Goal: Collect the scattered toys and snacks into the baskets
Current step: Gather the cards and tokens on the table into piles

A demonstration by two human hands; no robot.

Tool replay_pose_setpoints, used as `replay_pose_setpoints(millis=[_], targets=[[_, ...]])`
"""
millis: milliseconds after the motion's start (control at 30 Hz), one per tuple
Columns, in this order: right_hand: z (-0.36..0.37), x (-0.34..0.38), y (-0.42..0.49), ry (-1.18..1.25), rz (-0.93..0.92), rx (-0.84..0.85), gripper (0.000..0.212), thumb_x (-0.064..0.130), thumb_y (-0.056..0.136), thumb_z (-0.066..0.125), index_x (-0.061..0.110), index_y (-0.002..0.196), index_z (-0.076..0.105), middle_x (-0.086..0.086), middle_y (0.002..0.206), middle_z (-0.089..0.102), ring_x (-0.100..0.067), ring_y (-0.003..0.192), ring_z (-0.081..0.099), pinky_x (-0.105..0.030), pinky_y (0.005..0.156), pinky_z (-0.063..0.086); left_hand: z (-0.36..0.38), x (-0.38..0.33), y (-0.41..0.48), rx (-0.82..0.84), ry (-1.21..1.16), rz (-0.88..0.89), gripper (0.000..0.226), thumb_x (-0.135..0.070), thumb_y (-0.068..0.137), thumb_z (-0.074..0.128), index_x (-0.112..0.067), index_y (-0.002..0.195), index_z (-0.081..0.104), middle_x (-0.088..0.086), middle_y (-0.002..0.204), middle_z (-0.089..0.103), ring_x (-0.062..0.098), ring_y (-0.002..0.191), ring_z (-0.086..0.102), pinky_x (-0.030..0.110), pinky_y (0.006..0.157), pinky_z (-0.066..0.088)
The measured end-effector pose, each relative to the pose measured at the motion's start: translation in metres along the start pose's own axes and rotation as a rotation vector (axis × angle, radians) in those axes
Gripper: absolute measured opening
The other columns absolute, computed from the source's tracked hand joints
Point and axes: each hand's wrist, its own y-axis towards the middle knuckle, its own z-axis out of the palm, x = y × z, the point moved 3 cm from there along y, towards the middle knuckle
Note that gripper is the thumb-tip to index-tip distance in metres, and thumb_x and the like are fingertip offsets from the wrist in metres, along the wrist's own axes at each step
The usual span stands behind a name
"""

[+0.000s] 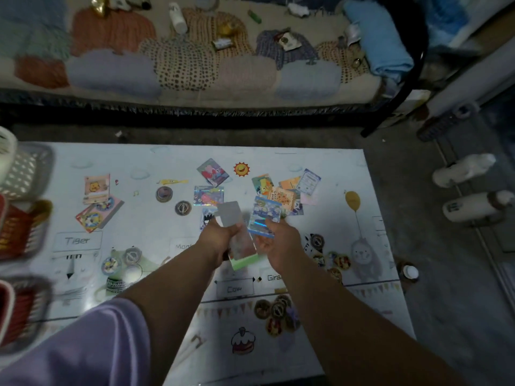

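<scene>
Holds a stack of cards [242, 250] in the left hand [220, 238], fingers and thumb curled round its middle, a grey card back rising above the fingertips, a green edge showing below the palm; pinches a blue holographic card [263, 217] at its near end in the right hand [278, 243], thumb on top, other fingers curled beneath; card just beside the stack, contact not determinable. Both hands above a white printed mat [139, 227]. Just beyond the right fingertips: an overlapping cluster of picture cards [289, 190], flat on the mat; beyond the left fingertips: a pink holographic card [209, 195] and a card with a black cartoon figure [206, 217], the latter partly hidden by the stack; left of the left fingers: two round discs [182, 208], then, well apart, more cards [96, 188], overlapping. On the near side of the right wrist: a heap of discs [278, 313]. Far left of the left fingers, at the mat's edge: lattice baskets [28, 174], blurred, contents red in part, otherwise not determinable.
</scene>
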Motion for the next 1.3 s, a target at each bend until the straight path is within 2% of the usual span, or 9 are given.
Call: replay_pose_setpoints(millis=[100, 233, 333, 467, 600, 833, 967, 1100, 1300], targets=[[-0.001, 0.010, 0.001, -0.326, -0.102, 0.045, 0.012, 0.001, 0.092, 0.053, 0.006, 0.101, 0.058, -0.017, 0.095, 0.063, -0.036, 0.091, 0.063, -0.034, 0.071, 0.048, 0.006, -0.014, 0.005, -0.040, 0.039, 0.052, 0.055, -0.012, 0.090, 0.061, -0.026, 0.135, 0.032, 0.011, 0.099, 0.057, 0.028, 0.071, 0.056, 0.029, 0.054, 0.043], [0.004, 0.018, 0.008, -0.654, -0.204, 0.031, 0.028, 0.005, 0.089, 0.052, 0.010, 0.115, 0.060, -0.019, 0.114, 0.063, -0.033, 0.100, 0.064, -0.037, 0.073, 0.052, 0.028, -0.025, 0.007, -0.054, -0.090, 0.039, 0.034, -0.031, 0.096, 0.051, -0.015, 0.125, 0.043, 0.013, 0.096, 0.062, 0.028, 0.070, 0.060, 0.025, 0.046, 0.045], [0.015, 0.025, 0.017, -0.725, -0.140, 0.187, 0.037, 0.002, 0.090, 0.050, 0.010, 0.125, 0.058, -0.016, 0.117, 0.064, -0.032, 0.106, 0.062, -0.039, 0.091, 0.052, 0.048, -0.026, 0.019, -0.021, -0.079, 0.001, 0.042, -0.018, 0.090, 0.063, -0.003, 0.126, 0.047, 0.024, 0.115, 0.063, 0.030, 0.073, 0.065, 0.025, 0.042, 0.050], [0.000, 0.050, 0.040, -0.746, -0.136, 0.253, 0.046, 0.000, 0.077, 0.058, 0.008, 0.122, 0.061, -0.009, 0.114, 0.064, -0.027, 0.103, 0.060, -0.035, 0.092, 0.051, 0.063, -0.025, 0.040, -0.138, -0.036, -0.018, 0.014, -0.001, 0.090, 0.059, -0.005, 0.099, 0.049, 0.017, 0.082, 0.061, 0.024, 0.060, 0.056, 0.019, 0.032, 0.043], [-0.055, 0.088, 0.085, -1.295, -0.378, 0.065, 0.049, -0.002, 0.086, 0.055, 0.008, 0.134, 0.050, -0.013, 0.131, 0.053, -0.027, 0.118, 0.051, -0.025, 0.094, 0.042, 0.072, -0.013, 0.073, -0.224, -0.032, -0.048, 0.028, -0.003, 0.085, 0.066, 0.000, 0.109, 0.053, 0.024, 0.103, 0.064, 0.031, 0.074, 0.061, 0.043, 0.070, 0.055], [-0.115, 0.140, 0.166, -2.034, -0.621, -0.091, 0.059, 0.009, 0.091, 0.046, 0.027, 0.144, 0.028, -0.004, 0.149, 0.023, -0.028, 0.130, 0.032, -0.049, 0.098, 0.042, 0.089, 0.013, 0.118, -0.331, -0.115, -0.055, 0.022, -0.004, 0.084, 0.068, -0.006, 0.101, 0.053, 0.028, 0.112, 0.063, 0.032, 0.087, 0.059, 0.048, 0.084, 0.051], [-0.102, 0.151, 0.194, -2.264, -0.791, 0.034, 0.075, 0.024, 0.089, 0.059, 0.032, 0.149, 0.014, -0.003, 0.158, 0.010, -0.028, 0.142, 0.016, -0.054, 0.106, 0.030, 0.096, 0.019, 0.129, -0.321, -0.244, -0.059, 0.030, 0.001, 0.086, 0.063, -0.004, 0.114, 0.056, 0.013, 0.081, 0.062, 0.026, 0.066, 0.057, 0.034, 0.065, 0.050], [-0.087, 0.149, 0.214, -2.415, -0.871, 0.153, 0.083, 0.032, 0.086, 0.063, 0.034, 0.150, 0.010, -0.005, 0.158, 0.006, -0.031, 0.145, 0.012, -0.058, 0.111, 0.021, 0.099, 0.025, 0.135, -0.314, -0.312, -0.059, 0.038, 0.003, 0.086, 0.061, 0.004, 0.124, 0.053, 0.010, 0.079, 0.060, 0.025, 0.067, 0.058, 0.032, 0.063, 0.051], [-0.081, 0.156, 0.225, -2.507, -0.949, 0.307, 0.075, 0.031, 0.074, 0.074, 0.023, 0.138, 0.035, -0.009, 0.147, 0.029, -0.028, 0.133, 0.032, -0.045, 0.109, 0.029, 0.108, 0.023, 0.132, -0.289, -0.358, -0.048, 0.030, 0.005, 0.088, 0.057, -0.005, 0.116, 0.054, 0.010, 0.079, 0.059, 0.023, 0.066, 0.056, 0.023, 0.038, 0.052]])
